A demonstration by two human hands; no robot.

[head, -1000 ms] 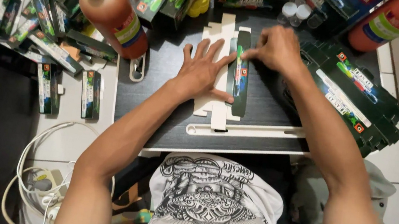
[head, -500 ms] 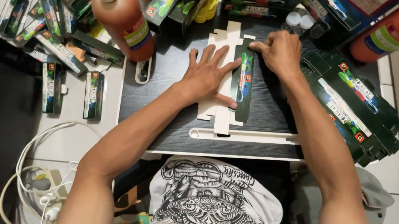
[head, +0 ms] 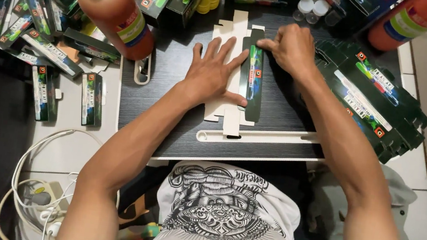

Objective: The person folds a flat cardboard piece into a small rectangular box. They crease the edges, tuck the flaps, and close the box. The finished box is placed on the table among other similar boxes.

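l hand (head: 213, 75) flat open on carton blank (head: 234, 34), r hand (head: 291, 48) pinching its folded panel (head: 252, 81)

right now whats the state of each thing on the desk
flat box blank: unfolded, one printed panel folded over
left hand: spread flat, pressing the blank
right hand: pinching the panel's top end
orange bottle: capped, lying tilted on the boxes
stack of flat boxes: unfolded, piled
folded boxes: assembled, scattered

Flat carton blank (head: 230, 73) (one printed panel folded over) lies on desk (head: 169, 125).
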